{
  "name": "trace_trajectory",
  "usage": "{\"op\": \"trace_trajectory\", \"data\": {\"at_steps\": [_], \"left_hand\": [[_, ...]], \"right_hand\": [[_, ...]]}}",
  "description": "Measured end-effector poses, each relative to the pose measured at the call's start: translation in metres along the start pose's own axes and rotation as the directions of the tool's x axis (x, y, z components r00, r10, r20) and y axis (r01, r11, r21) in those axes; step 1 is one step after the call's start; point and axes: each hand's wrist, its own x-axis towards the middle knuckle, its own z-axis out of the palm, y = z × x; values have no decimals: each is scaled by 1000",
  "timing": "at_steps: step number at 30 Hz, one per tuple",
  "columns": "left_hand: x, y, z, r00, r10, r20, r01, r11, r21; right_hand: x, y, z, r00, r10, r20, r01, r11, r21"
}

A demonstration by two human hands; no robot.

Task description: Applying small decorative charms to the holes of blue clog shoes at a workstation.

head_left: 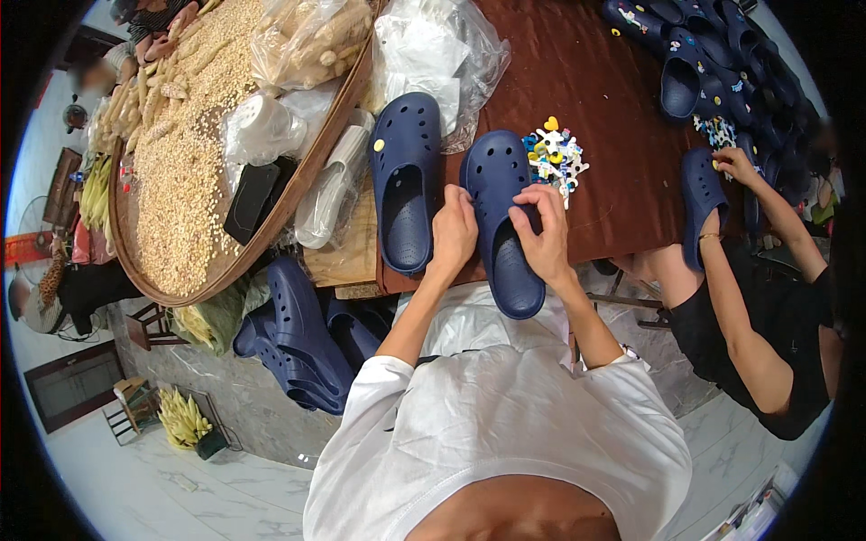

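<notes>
Left hand (454, 233) and right hand (541, 236) both grip the blue clog (502, 230) — heel hangs over the table (577, 81) edge, toe points away; charms (552, 155) just beside.

A dark blue perforated foam clog (502, 230) is being held sole-down at the brown table edge, its heel overhanging the edge.
</notes>
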Motion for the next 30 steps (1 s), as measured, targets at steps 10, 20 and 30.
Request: {"op": "trace_trajectory", "data": {"at_steps": [10, 20, 30], "left_hand": [[11, 75, -29, 1000, 18, 10, -17, 995, -101], [42, 124, 7, 921, 346, 177, -349, 937, -16], [1, 81, -36, 936, 346, -67, -350, 935, -62]], "right_hand": [[6, -13, -17, 999, 5, 41, -4, 1000, -24], [45, 29, -21, 688, 529, 496, -508, -137, 850], [71, 101, -34, 787, 617, 6, -422, 531, 735]]}}
